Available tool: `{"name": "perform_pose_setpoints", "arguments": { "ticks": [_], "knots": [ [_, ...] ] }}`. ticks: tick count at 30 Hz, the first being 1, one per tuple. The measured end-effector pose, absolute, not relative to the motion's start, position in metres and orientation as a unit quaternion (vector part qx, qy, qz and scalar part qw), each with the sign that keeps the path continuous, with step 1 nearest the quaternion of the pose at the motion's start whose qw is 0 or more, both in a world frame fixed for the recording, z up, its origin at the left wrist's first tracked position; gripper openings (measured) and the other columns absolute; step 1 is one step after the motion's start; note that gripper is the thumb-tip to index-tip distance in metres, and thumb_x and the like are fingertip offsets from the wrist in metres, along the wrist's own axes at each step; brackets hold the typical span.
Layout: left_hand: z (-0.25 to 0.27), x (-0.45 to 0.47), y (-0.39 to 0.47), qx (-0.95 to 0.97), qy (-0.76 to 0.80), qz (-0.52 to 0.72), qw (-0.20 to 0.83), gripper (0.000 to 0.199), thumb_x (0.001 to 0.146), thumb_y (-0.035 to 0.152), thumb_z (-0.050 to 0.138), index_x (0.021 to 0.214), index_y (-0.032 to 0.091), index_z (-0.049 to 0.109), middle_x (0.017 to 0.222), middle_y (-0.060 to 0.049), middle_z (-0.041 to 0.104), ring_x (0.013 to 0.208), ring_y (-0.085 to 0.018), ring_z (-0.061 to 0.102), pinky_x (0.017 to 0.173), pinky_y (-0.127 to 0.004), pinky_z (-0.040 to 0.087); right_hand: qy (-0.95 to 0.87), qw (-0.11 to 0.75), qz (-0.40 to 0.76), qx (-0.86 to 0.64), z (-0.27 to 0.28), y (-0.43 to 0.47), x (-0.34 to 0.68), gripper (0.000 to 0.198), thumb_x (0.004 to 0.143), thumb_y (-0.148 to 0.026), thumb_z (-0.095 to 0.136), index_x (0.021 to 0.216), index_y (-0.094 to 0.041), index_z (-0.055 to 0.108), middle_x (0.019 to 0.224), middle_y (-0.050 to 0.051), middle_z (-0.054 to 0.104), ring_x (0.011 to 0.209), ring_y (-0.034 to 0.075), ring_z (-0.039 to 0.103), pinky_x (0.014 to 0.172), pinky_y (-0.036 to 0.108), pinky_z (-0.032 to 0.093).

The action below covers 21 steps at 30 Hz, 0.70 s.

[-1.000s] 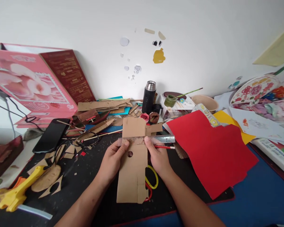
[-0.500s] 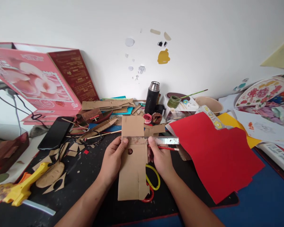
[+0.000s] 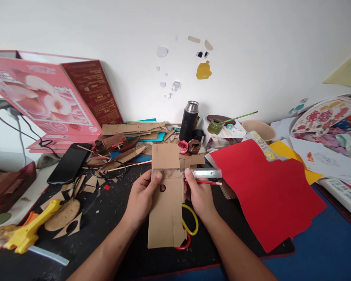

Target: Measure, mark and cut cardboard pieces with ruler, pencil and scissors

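Observation:
A long piece of brown cardboard (image 3: 166, 214) with a small hole is held up in the middle, a clear ruler (image 3: 206, 173) lying across its upper part. My left hand (image 3: 142, 193) grips the cardboard's left edge, thumb pressing the ruler's left end. My right hand (image 3: 201, 195) is closed on the ruler at the cardboard's right edge, thumb on top. A red pencil (image 3: 206, 182) sticks out to the right from under that hand; the fingers around it are mostly hidden. Partly behind the cardboard lie scissors (image 3: 196, 224) with yellow and red handles.
At left are a yellow glue gun (image 3: 36, 230), a black phone (image 3: 68, 163) and cardboard scraps (image 3: 90, 183). Red sheets (image 3: 269, 195) cover the right side. A black flask (image 3: 188, 121), paint jars (image 3: 194, 146) and a green jar with a brush (image 3: 215, 126) stand near the wall.
The view has shifted slightly. The left thumb lies a little further in over the ruler, and the ruler's right end has tilted a little. Both hands keep their grip.

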<state>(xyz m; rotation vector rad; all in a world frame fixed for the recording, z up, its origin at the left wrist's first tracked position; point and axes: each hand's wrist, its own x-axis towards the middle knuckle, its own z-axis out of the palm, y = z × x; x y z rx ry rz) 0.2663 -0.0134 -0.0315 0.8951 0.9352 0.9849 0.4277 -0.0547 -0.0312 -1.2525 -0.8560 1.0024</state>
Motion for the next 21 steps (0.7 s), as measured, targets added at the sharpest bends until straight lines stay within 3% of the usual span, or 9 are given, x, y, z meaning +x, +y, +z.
{"name": "perform_pose_setpoints", "arguments": {
  "ticks": [21],
  "knots": [
    [-0.0296,0.2670,-0.0141,0.435,0.430,0.438,0.658,0.054,0.074,0.070,0.087,0.080,0.018,0.071,0.063,0.002,0.061,0.052,-0.012,0.052,0.048,-0.021,0.040,-0.377,0.605,0.438,-0.548,-0.0348,-0.0554,0.4290,0.067,0.089,-0.081,0.066,0.060,-0.023,0.049,0.051,-0.004,0.047,0.043,0.011,0.043,0.041,0.024,0.035]
  ]
}}
